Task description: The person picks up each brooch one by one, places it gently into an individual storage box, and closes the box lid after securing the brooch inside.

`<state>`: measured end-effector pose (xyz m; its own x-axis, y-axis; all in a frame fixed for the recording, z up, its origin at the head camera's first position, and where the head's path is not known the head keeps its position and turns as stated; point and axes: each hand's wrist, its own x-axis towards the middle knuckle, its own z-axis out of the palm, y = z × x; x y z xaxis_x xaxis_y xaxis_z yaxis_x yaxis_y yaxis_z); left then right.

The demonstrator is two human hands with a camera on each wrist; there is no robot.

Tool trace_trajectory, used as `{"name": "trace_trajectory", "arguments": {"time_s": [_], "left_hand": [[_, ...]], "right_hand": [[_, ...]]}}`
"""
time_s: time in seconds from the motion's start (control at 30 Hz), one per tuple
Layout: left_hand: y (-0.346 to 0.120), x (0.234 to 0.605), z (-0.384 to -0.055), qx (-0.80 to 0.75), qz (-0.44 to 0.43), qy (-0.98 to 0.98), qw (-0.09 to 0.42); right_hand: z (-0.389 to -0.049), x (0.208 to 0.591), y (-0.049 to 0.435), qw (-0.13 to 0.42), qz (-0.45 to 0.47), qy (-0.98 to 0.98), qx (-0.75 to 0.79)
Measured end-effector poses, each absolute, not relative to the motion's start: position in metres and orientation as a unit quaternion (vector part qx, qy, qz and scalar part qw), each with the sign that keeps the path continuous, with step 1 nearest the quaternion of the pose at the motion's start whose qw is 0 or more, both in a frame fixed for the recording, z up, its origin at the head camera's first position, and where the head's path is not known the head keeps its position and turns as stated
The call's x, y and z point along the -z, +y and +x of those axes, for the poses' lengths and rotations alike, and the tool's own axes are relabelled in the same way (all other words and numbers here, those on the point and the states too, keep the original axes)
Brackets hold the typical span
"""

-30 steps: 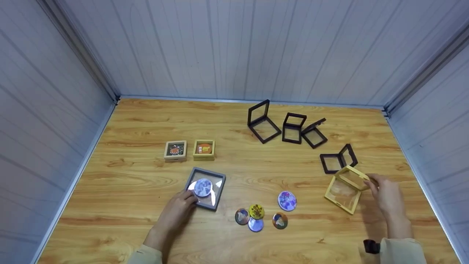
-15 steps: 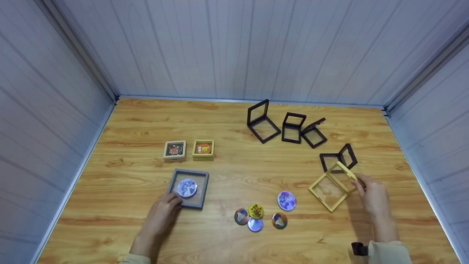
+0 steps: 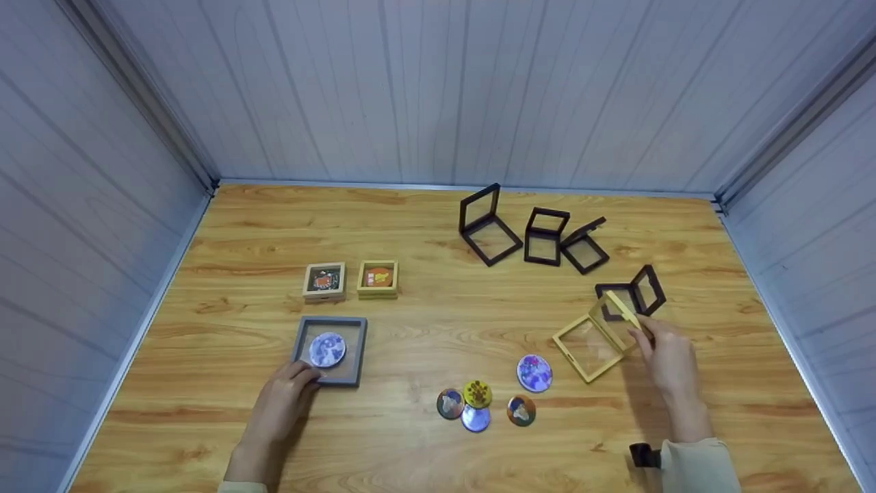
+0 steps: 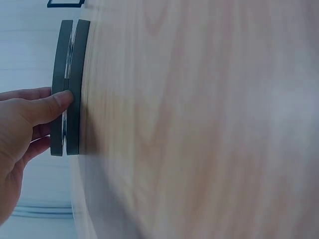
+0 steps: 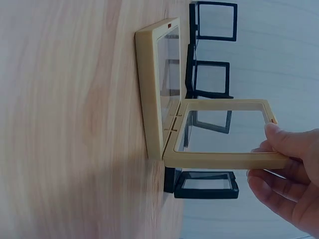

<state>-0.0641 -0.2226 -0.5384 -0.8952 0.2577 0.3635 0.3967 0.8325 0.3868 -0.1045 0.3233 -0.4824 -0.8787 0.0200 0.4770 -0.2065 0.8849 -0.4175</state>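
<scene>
Both hands grasping: gray frame on left, yellow frame on right.
Left hand (image 3: pixel 277 400) pinches near edge of gray frame (image 3: pixel 361 352), halves together with a thin gap; round blue-white badge (image 3: pixel 327 350) within its border, on the left part of the surface (image 3: pixel 205 363). Right hand (image 3: pixel 671 356) grips raised half of yellow frame (image 3: pixel 605 333), thumb at outer corner; frame hinged open, overlapping a dark frame (image 3: pixel 647 290) in head view. Yellow sunflower badge (image 3: pixel 478 393) touching others, between the hands. Two small frames (image 3: pixel 378 279) beyond gray one.
</scene>
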Motion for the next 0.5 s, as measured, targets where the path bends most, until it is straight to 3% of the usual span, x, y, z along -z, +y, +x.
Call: {"name": "trace_trajectory", "arguments": {"time_s": [0.3,0.5], "left_hand": [[-0.234,0.537,-0.063,0.238,-0.151,-0.952,0.12],[-0.236,0.536,-0.063,0.236,-0.155,-0.95,0.132]], "right_hand": [[-0.111,0.485,0.308,0.25,0.065,-0.934,-0.246],[-0.114,0.486,0.3,0.236,0.058,-0.935,-0.259]]}}
